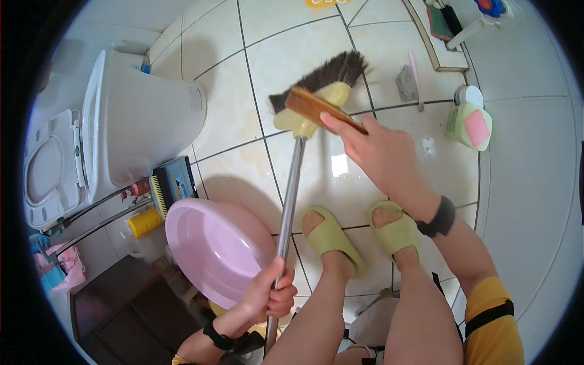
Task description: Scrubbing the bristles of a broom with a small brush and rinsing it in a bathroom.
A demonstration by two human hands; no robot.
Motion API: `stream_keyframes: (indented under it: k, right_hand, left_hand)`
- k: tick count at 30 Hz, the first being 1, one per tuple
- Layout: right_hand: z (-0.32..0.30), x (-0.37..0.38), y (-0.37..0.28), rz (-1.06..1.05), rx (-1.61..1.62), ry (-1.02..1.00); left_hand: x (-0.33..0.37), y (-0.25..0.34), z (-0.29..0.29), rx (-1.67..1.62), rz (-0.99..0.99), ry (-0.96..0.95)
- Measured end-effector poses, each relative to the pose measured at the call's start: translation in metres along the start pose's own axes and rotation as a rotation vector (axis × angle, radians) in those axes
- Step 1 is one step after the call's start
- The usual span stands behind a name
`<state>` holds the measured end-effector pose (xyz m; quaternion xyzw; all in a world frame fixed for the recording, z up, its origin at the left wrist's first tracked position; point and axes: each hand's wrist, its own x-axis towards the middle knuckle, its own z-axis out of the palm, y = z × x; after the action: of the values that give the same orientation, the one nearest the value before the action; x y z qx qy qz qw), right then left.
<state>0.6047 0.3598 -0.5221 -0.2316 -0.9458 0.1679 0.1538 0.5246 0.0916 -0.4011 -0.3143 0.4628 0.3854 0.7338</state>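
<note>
My left hand (271,289) is wrapped round the silver metal handle of a broom (291,204). The broom's head points away from me, with dark bristles (322,76) and a cream-yellow base. My right hand (380,149) grips a brown wooden brush (313,109) by one end. The brush lies across the broom's base, close to the bristles; its underside is hidden, so I cannot tell whether the two touch. Below the hands are my feet in green slippers (334,240).
A pink basin (213,243) stands left of the broom handle. Further left are a white toilet-like fixture (146,115) and a dustpan (176,179). At right, a green container (468,125) with a pink top sits by the wall. A pink-handled brush (415,73) lies on the tiles.
</note>
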Motion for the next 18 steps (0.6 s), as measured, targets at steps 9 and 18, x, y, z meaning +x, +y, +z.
stream_keyframes:
  k: [9,18]
  right_hand:
    - [0.011,0.034,0.082,0.389,-0.01,0.143]
    - [0.003,-0.03,0.032,0.211,0.66,0.308]
  left_hand:
    - [-0.003,-0.001,-0.007,-0.109,-0.028,-0.085]
    - [-0.016,0.008,-0.008,0.014,-0.181,-0.386]
